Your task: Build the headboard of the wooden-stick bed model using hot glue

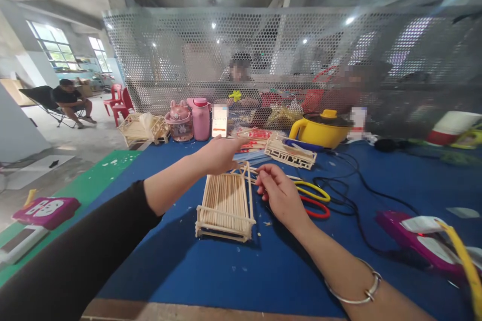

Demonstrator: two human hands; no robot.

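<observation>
A small rack of pale wooden sticks (226,198), with a slatted bed and a raised rail at its near end, rests on the blue table in front of me. My left hand (220,154) reaches over its far end, fingers stretched to the right above loose sticks; its fingertips are partly hidden. To the right of the rack, my right hand (277,191) has its fingers curled and pinched on the end of a thin wooden stick at the far right corner. Yellow-and-red-handled scissors (315,207) lie beside that hand.
Behind are a second stick frame (289,153), a yellow pot (324,130), a pink bottle (201,119), a phone (220,121) and another stick model (143,129). Black cables (356,205) run to a purple power strip (422,241). People sit beyond the perforated screen (181,50).
</observation>
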